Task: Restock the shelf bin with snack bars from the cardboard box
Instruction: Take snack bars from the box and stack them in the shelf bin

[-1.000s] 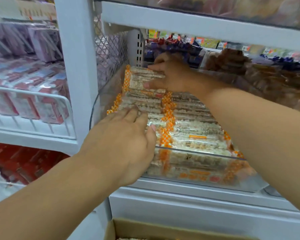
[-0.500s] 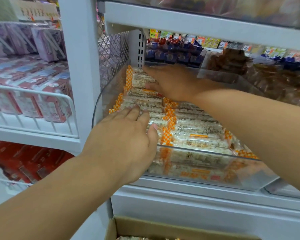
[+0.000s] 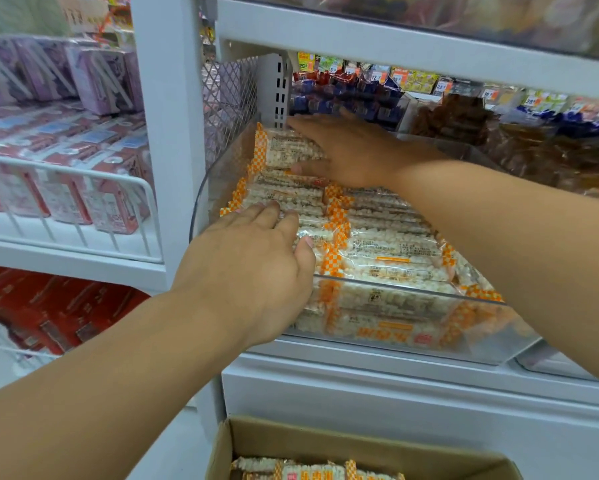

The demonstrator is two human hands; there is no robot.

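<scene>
Under your left hand (image 3: 253, 265): clear glossy plastic shelf bin (image 3: 395, 344), smooth walls. Snack bars (image 3: 391, 247) in shiny crinkled transparent film, bumpy puffed grain inside. Below your hands, matt brown cardboard box (image 3: 325, 441). Left of them, white painted metal upright (image 3: 166, 133), smooth; wire rack (image 3: 83, 174) coated white.

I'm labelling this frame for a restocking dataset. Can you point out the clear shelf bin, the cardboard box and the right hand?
clear shelf bin (image 3: 377, 284): head view, on its front top rim.
cardboard box (image 3: 325, 436): head view, on its inner back wall.
right hand (image 3: 346, 150): head view, on the back of the hand.
</scene>
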